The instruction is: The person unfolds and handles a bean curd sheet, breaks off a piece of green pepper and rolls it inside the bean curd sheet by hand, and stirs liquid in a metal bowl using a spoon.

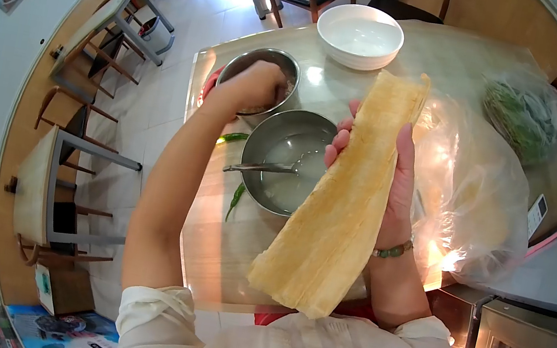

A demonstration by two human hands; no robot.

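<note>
At twelve o'clock, my right hand [401,177] holds a long, wrinkled yellow sheet [336,206], its unsupported near end risking a tear, while my left hand [258,85], grip hidden, dips into a round steel bowl [291,61] at eleven.

A long, creased yellow sheet [336,206] slants from one to seven o'clock; a round steel bowl [276,59] sits toward eleven.
</note>
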